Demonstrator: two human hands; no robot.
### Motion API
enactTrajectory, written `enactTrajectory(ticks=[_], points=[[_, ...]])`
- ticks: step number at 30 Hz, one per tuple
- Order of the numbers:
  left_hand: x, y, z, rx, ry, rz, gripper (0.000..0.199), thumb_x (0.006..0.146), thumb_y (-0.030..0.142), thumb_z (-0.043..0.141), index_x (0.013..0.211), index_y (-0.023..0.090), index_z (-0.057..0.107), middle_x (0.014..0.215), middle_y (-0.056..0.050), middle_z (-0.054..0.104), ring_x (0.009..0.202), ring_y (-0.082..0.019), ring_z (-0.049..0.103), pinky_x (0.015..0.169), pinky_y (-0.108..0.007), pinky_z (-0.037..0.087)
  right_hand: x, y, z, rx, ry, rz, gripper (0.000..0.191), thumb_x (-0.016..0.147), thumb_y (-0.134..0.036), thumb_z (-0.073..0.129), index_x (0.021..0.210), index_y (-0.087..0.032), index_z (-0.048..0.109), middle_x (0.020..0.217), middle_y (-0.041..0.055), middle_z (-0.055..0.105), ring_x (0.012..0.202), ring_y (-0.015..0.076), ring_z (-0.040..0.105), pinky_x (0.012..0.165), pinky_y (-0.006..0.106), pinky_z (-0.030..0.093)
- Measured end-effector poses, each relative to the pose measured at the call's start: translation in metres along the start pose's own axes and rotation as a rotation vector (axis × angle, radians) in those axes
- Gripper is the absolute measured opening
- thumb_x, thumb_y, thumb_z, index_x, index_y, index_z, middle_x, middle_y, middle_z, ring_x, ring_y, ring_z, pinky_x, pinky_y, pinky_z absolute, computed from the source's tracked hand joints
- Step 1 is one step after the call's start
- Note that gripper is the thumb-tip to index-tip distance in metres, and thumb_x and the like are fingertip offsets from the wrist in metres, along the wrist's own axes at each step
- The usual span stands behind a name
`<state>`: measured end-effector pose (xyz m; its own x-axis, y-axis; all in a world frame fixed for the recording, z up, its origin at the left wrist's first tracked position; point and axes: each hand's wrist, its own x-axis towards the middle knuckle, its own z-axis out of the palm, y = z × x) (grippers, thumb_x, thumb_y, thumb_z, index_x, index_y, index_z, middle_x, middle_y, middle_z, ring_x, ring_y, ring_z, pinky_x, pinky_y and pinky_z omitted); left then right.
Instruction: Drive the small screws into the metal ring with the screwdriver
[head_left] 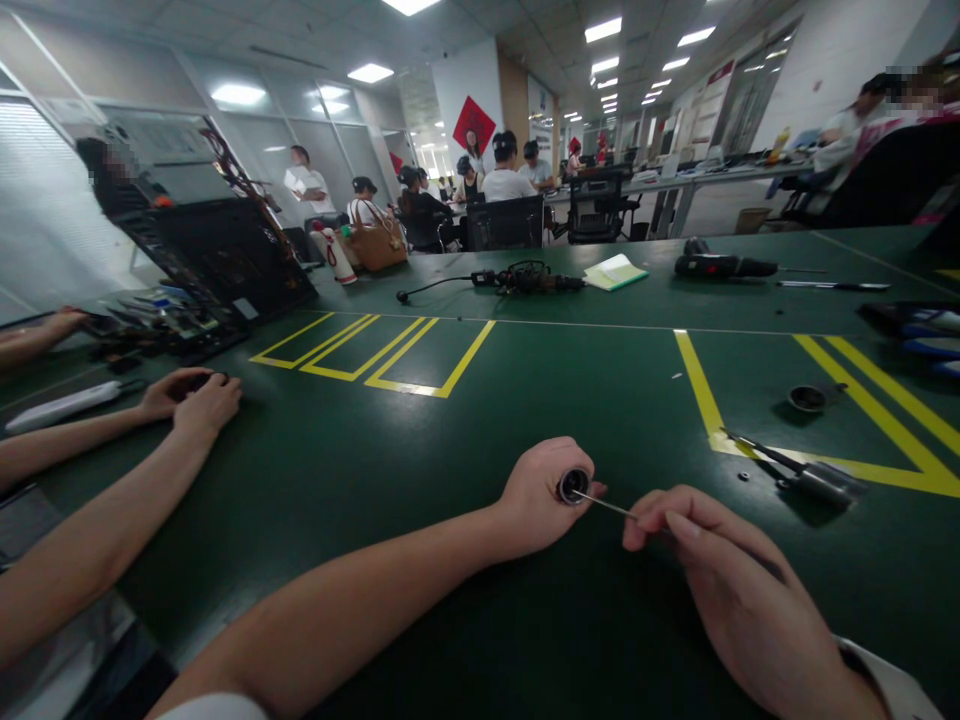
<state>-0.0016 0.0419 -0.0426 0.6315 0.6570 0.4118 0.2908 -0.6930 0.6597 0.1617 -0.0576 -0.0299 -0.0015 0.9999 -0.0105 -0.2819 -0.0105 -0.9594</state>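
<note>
My left hand [536, 505] is closed around a small metal cylinder [563, 487], whose open round end faces me. Between the fingertips of my right hand [727, 570] is a thin metal rod [616, 509]. Its far tip reaches into the mouth of the cylinder; how deep it goes I cannot tell. To the right on the green table [450, 620] lies a motor-like metal cylinder [829, 484] with a dark stem. A small ring-like part [744, 477] is beside it, and a short metal cup [808, 399] sits farther back.
Yellow tape [701, 385] marks the table. Farther back are a power drill [724, 265], a notepad [616, 272] and a dark tangle of cable [525, 278]. At left, a co-worker's hands [199, 400] work near a white tool [64, 405]. Several people sit behind.
</note>
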Motion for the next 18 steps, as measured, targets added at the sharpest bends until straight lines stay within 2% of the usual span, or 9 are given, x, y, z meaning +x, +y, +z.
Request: enactTrajectory(ticks=[4, 8, 12, 15, 18], points=[[0.000, 0.001, -0.001, 0.062, -0.048, 0.013, 0.017, 0.080, 0.021, 0.060, 0.067, 0.016, 0.050, 0.068, 0.001, 0.052, 0.064, -0.011, 0.048, 0.059, -0.023, 0.038, -0.003, 0.002, -0.004, -0.091, 0.007, -0.069, 0.023, 0.088, -0.036, 0.052, 0.074, -0.026, 0.068, 0.075, 0.0003, 0.063, 0.082, 0.0198, 0.054, 0.075, 0.029, 0.040], [-0.001, 0.002, -0.001, 0.132, -0.076, 0.049, 0.016, 0.082, 0.021, 0.058, 0.069, 0.016, 0.051, 0.069, 0.000, 0.053, 0.065, -0.012, 0.049, 0.060, -0.024, 0.038, -0.004, 0.003, -0.007, -0.170, -0.009, -0.050, 0.026, 0.091, -0.038, 0.049, 0.076, -0.027, 0.067, 0.078, 0.0000, 0.063, 0.084, 0.0204, 0.054, 0.076, 0.030, 0.040], [-0.001, 0.003, -0.005, 0.328, -0.182, 0.084, 0.007, 0.081, 0.016, 0.056, 0.074, 0.016, 0.054, 0.074, -0.001, 0.056, 0.072, -0.014, 0.051, 0.065, -0.026, 0.038, -0.004, 0.003, -0.008, -0.216, 0.005, -0.044, 0.027, 0.090, -0.040, 0.049, 0.076, -0.026, 0.067, 0.077, 0.0005, 0.062, 0.083, 0.0214, 0.054, 0.075, 0.032, 0.040], [0.001, 0.005, -0.010, 0.462, -0.240, 0.049, 0.005, 0.080, 0.012, 0.054, 0.078, 0.017, 0.055, 0.079, -0.002, 0.058, 0.075, -0.016, 0.051, 0.067, -0.028, 0.038, -0.003, 0.003, -0.008, -0.222, 0.028, -0.057, 0.027, 0.090, -0.040, 0.049, 0.075, -0.025, 0.066, 0.077, 0.0006, 0.062, 0.081, 0.0214, 0.054, 0.074, 0.033, 0.039], [0.003, 0.006, -0.015, 0.508, -0.242, -0.025, 0.006, 0.081, 0.012, 0.052, 0.079, 0.016, 0.055, 0.081, -0.002, 0.058, 0.077, -0.017, 0.052, 0.068, -0.029, 0.039, -0.001, 0.003, -0.008, -0.247, 0.048, -0.028, 0.028, 0.090, -0.040, 0.049, 0.074, -0.024, 0.066, 0.076, 0.0013, 0.062, 0.080, 0.0222, 0.054, 0.074, 0.034, 0.039]])
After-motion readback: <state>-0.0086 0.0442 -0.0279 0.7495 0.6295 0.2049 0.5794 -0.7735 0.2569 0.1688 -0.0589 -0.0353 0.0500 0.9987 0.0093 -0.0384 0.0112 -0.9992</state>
